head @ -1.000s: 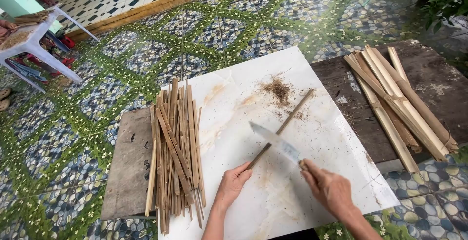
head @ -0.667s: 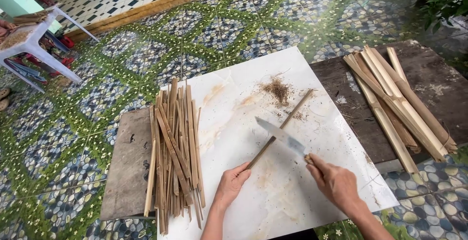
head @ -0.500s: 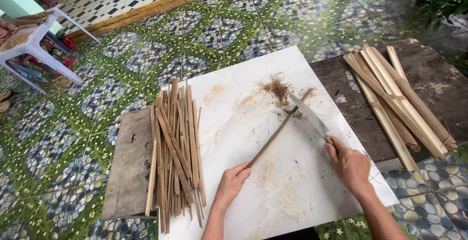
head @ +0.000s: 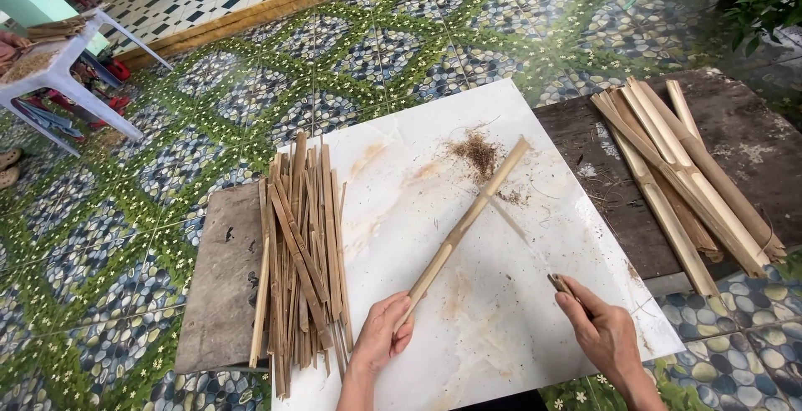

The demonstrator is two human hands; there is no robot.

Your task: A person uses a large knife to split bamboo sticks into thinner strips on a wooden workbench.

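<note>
Seen from above, looking down at a person's two bare hands working over a white board (head: pixel 501 327) that lies on a low wooden bench. Nearest, at about six o'clock, the left hand (head: pixel 380 336) is closed around the near end of a long bamboo stick (head: pixel 464 225), pinning that end to the board so the stick lies steady and slants away toward one o'clock. At about five o'clock the right hand (head: pixel 606 336) is clenched on the handle of a knife (head: pixel 535 248); its thin blade points up and left toward the stick and looks blurred, so whether the edge touches the bamboo cannot be told. At nine o'clock from the left hand, just beside it, a loose heap of thin split bamboo strips (head: pixel 302 252) lies lengthwise along the board's left edge, within easy reach. Further out, near the stick's far tip at twelve o'clock, sits a small pile of brown shavings (head: pixel 478 152). At two o'clock, well apart from the hands, a bundle of wider, pale bamboo slats (head: pixel 685 177) rests on the dark bench top (head: pixel 585 135). Beyond lies a patterned green and blue tiled floor (head: pixel 334 52), and at ten o'clock, far off, a white plastic stool (head: pixel 79 68).
</note>
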